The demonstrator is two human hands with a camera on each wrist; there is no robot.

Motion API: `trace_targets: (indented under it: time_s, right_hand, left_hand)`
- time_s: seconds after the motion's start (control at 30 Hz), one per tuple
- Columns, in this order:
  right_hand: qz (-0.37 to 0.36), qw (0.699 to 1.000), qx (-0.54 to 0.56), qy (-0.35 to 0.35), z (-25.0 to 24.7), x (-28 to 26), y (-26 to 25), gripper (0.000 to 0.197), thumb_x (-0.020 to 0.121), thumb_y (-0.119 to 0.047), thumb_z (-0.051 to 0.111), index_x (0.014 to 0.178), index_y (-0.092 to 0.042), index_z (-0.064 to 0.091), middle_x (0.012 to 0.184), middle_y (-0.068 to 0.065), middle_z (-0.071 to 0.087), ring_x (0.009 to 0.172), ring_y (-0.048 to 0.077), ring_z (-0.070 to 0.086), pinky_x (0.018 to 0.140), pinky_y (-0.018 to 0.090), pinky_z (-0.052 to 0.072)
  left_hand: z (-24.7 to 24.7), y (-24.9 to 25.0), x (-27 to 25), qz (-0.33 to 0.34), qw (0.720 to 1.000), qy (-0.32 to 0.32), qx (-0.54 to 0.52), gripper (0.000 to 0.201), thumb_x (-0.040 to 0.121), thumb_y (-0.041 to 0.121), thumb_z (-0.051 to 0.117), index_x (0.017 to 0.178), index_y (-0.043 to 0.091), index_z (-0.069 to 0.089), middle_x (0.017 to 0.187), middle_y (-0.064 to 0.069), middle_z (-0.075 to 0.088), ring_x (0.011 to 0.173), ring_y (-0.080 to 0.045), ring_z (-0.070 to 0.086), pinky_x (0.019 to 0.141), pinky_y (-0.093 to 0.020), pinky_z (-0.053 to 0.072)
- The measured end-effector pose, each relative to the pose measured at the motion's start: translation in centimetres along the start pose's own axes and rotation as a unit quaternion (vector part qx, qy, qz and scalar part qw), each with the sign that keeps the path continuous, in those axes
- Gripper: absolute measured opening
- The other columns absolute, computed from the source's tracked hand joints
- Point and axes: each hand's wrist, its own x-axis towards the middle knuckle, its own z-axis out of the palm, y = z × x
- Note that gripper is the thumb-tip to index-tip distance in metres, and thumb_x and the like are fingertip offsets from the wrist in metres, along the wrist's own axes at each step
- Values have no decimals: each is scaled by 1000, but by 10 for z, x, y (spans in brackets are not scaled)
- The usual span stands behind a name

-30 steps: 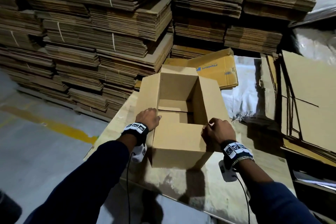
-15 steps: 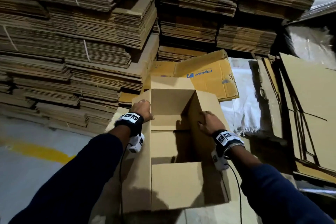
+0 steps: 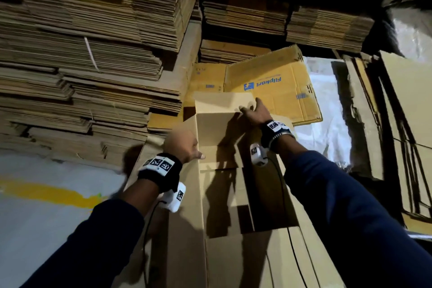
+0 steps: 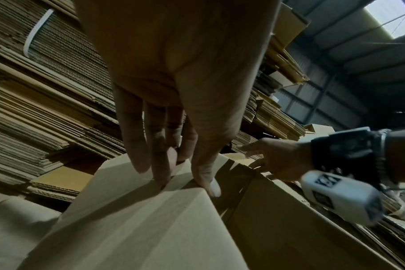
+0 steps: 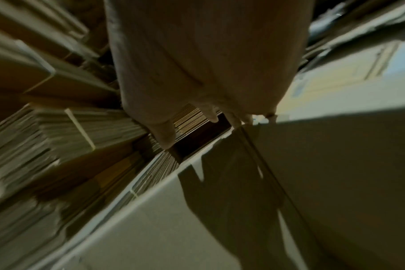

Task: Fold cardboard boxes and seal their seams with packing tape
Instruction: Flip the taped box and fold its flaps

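A plain brown cardboard box (image 3: pixel 184 229) stands open in front of me with its flaps up. My left hand (image 3: pixel 184 147) holds the top edge of the left flap (image 4: pixel 139 219), fingers (image 4: pixel 155 155) flat on its outer face and thumb over the edge on the inside. Stretched forward with its fingers spread, my right hand (image 3: pixel 253 112) is at the right corner of the far flap (image 3: pixel 219 105). The blurred right wrist view shows its fingertips (image 5: pixel 166 140) just above that flap's edge (image 5: pixel 150 219); contact is unclear. No tape is in view.
Tall stacks of flat cardboard (image 3: pixel 93 65) rise behind and to the left. A yellow flattened Flipkart box (image 3: pixel 268 84) lies beyond the far flap, beside white plastic sheeting (image 3: pixel 327 112). Flat sheets (image 3: pixel 409 112) lean at the right. Grey floor with a yellow line (image 3: pixel 46 192) lies left.
Both hands left the near flap and moved forward. The left one went along the left flap; the right one passed the right flap and reached the far flap. The box now fills more of the view.
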Motion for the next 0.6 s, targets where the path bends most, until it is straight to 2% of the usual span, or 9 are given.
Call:
trace_targets:
  time_s: [0.13, 0.2, 0.27, 0.33, 0.4, 0.43, 0.5, 0.57, 0.6]
  right_hand:
    - [63, 971, 231, 10, -4, 14, -13, 97, 91, -57, 70, 163, -15, 19, 166, 14, 31, 150, 36, 34, 122, 50, 29]
    - [58, 947, 308, 63, -7, 14, -7, 87, 94, -56, 67, 160, -14, 29, 163, 13, 37, 149, 33, 36, 121, 45, 31]
    - [55, 923, 366, 104, -11, 11, 3, 79, 92, -69, 60, 151, -18, 48, 154, 11, 49, 141, 31, 46, 117, 45, 37]
    - [70, 895, 429, 100, -20, -2, 11, 84, 84, -85, 51, 133, -19, 68, 130, 9, 65, 120, 25, 59, 103, 45, 49]
    - [78, 878, 465, 78, -31, -15, 20, 83, 83, -86, 53, 114, -11, 74, 97, 4, 67, 95, 19, 63, 81, 36, 52]
    - [75, 887, 451, 71, -36, -19, 27, 80, 82, -84, 57, 106, -10, 73, 90, 2, 67, 88, 18, 63, 76, 34, 50]
    - [56, 915, 397, 50, -42, -27, 43, 68, 77, -76, 71, 98, -12, 77, 97, 1, 76, 94, 19, 67, 82, 36, 51]
    - [24, 943, 330, 27, -41, -35, 60, 37, 78, -48, 85, 95, -15, 82, 101, 2, 80, 103, 24, 71, 89, 35, 55]
    - [5, 957, 289, 15, -38, -37, 68, 23, 79, -32, 87, 96, -17, 82, 99, 3, 79, 100, 24, 72, 84, 27, 57]
  left_hand:
    - [3, -10, -1, -4, 999, 18, -32, 61, 70, 61, 88, 117, 27, 71, 123, 4, 70, 115, -23, 62, 82, -32, 37]
    - [5, -11, -1, -6, 999, 14, -49, 62, 68, 62, 89, 116, 27, 72, 122, 2, 71, 113, -23, 64, 82, -32, 39]
    - [1, -9, -2, -21, 998, 2, -56, 63, 66, 62, 91, 115, 28, 73, 121, 2, 71, 113, -24, 64, 84, -32, 42]
    - [-2, -8, -2, -35, 997, -9, -68, 63, 62, 62, 93, 113, 29, 76, 120, 3, 73, 112, -24, 66, 90, -33, 50]
    - [-2, -9, -3, -40, 995, -20, -84, 64, 60, 63, 94, 112, 28, 78, 118, 4, 76, 111, -23, 68, 96, -37, 55]
    - [-1, -10, -4, -41, 995, -24, -89, 65, 61, 63, 93, 112, 27, 78, 117, 5, 77, 111, -23, 69, 96, -37, 56]
    - [2, -12, -9, -39, 993, -12, -107, 68, 62, 65, 91, 117, 27, 76, 118, 5, 77, 113, -21, 69, 97, -38, 56]
    - [7, -13, -16, -33, 993, 7, -117, 69, 68, 66, 88, 125, 30, 73, 125, 5, 75, 117, -21, 68, 99, -36, 54]
    - [9, -13, -21, -28, 993, 17, -113, 67, 73, 66, 85, 128, 31, 71, 129, 3, 73, 119, -24, 67, 99, -34, 53]
